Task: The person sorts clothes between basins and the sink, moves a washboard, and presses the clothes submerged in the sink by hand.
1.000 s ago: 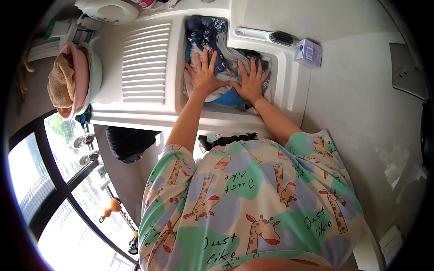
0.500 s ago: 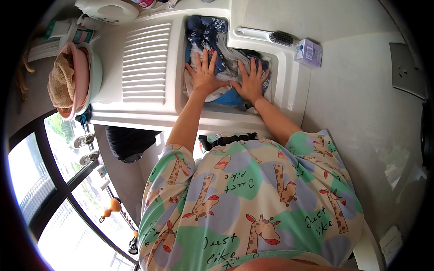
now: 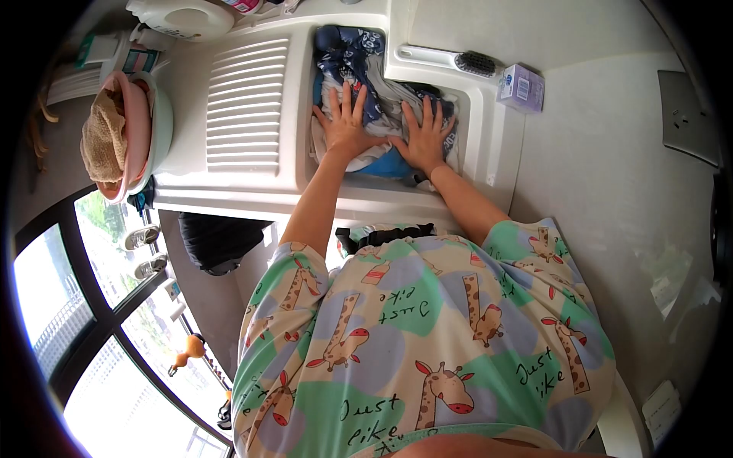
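My left hand [image 3: 347,130] lies flat with fingers spread on a pile of clothes [image 3: 382,80] in the white laundry sink [image 3: 475,137]. Beside it, my right hand [image 3: 424,139] also rests on the pile, its fingers apart. The two thumbs nearly meet. Navy patterned cloth [image 3: 343,49], grey and white fabric fill the basin, and a bright blue piece [image 3: 388,166] shows below the hands. Neither hand grips anything. The cloth under the palms is hidden.
A ribbed washboard [image 3: 246,107] is moulded left of the basin. A scrubbing brush [image 3: 475,64] and a purple box [image 3: 521,89] stand on the right ledge. Stacked basins, the pink one [image 3: 136,141] holding a brown towel [image 3: 104,139], sit at the left. A white jug [image 3: 183,19] is behind.
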`<state>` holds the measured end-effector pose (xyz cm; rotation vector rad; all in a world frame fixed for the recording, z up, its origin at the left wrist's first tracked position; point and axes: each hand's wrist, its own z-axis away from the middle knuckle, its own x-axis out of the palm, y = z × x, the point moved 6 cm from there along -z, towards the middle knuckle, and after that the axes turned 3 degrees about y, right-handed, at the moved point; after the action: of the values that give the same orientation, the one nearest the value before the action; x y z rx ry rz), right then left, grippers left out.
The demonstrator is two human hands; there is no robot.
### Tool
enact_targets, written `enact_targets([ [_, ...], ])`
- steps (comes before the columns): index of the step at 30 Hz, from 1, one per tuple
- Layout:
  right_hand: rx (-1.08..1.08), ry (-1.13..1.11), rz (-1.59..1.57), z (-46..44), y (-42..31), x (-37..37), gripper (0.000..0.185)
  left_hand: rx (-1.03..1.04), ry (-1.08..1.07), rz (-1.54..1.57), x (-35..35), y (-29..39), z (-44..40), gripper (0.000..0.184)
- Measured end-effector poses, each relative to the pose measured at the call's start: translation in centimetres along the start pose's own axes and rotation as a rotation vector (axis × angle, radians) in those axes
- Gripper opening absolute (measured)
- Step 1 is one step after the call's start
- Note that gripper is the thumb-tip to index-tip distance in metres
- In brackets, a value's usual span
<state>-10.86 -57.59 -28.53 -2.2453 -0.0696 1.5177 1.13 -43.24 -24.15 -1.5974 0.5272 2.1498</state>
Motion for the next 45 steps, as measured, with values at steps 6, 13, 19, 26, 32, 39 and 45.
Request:
enact_targets([
  [6,-0.003,0.012,-0.002,0.04,0.04,0.06,0.086,-0.003,-0.006,0.003,0.07,0.03,0.01,0.143],
  [13,0.002,0.006,-0.004,0.02,0.12,0.13,0.085,0.002,-0.007,-0.002,0.06,-0.01,-0.05,0.143],
  [19,0.002,-0.001,0.003,0.00,0.12,0.22,0.085,0.008,0.015,-0.007,0.34,-0.08,-0.06,0.143],
  [26,-0.001,0.000,0.006,-0.01,0.11,0.21,0.084,0.013,0.017,-0.004,0.14,0.00,-0.03,0.144],
  [32,-0.002,0.001,0.009,0.00,0.11,0.21,0.084,0.000,-0.018,-0.022,0.17,0.01,-0.07,0.144],
  [39,-0.009,0.009,0.004,0.05,0.08,0.12,0.084,-0.002,-0.021,-0.032,0.24,0.03,-0.13,0.145],
  [45,-0.010,0.014,0.000,0.06,0.08,0.12,0.084,0.001,-0.009,-0.035,0.24,0.02,-0.12,0.145],
])
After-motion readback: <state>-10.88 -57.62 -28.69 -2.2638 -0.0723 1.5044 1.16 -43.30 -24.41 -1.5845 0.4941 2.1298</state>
